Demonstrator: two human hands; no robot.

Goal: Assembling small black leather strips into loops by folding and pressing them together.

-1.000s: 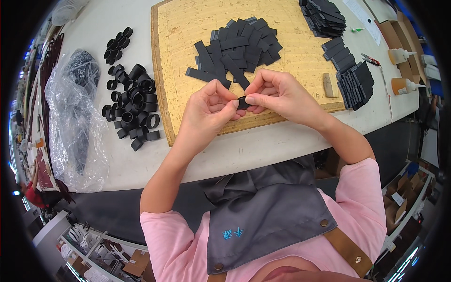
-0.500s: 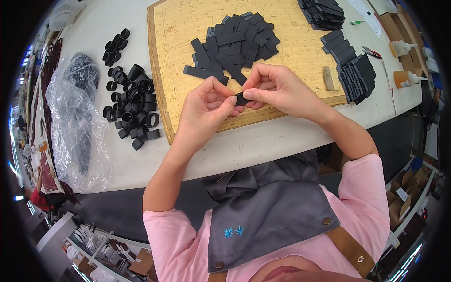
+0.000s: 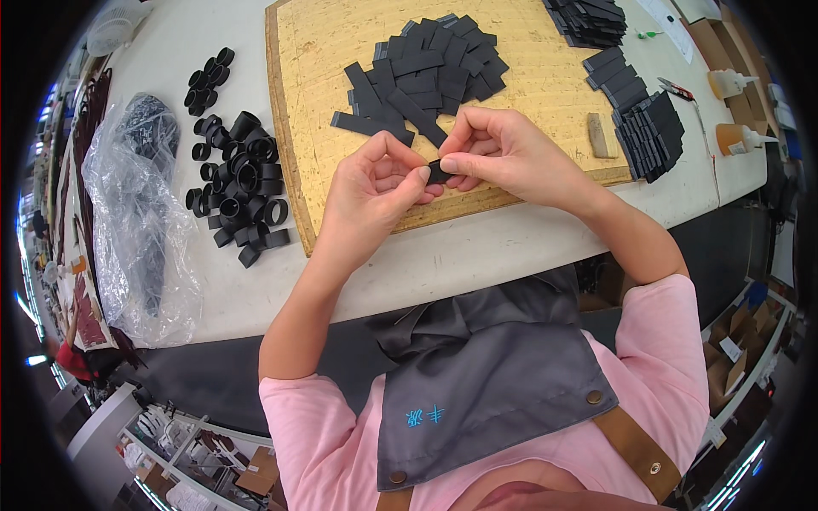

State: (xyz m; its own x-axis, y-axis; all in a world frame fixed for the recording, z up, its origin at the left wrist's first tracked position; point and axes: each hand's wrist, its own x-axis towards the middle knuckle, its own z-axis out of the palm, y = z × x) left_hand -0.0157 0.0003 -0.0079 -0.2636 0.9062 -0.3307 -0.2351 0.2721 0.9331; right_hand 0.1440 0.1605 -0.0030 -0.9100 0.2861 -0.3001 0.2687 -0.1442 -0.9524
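Note:
Between my two hands, over the front edge of a worn yellow board (image 3: 341, 38), is a small black strip (image 3: 438, 173), mostly covered by my fingers. My left hand (image 3: 372, 189) pinches its left end between thumb and fingers. At the other end, the thumb and fingers of my right hand (image 3: 503, 157) are closed on it. Whether the strip is bent into a loop I cannot tell. Just beyond my fingertips lies a loose heap of flat black strips (image 3: 426, 72).
Left of the board sit many black rings (image 3: 247, 175) and a clear plastic bag (image 3: 145, 230) with something dark inside. On the right are overlapping rows of black strips (image 3: 652, 136), a small wooden block (image 3: 601, 136), a red-handled cutter (image 3: 676, 88) and two glue bottles (image 3: 740, 139).
Both hands keep their pinch on the black strip, with only a very slight shift of the fingers. Nothing else has visibly moved apart from a small shift of the whole view.

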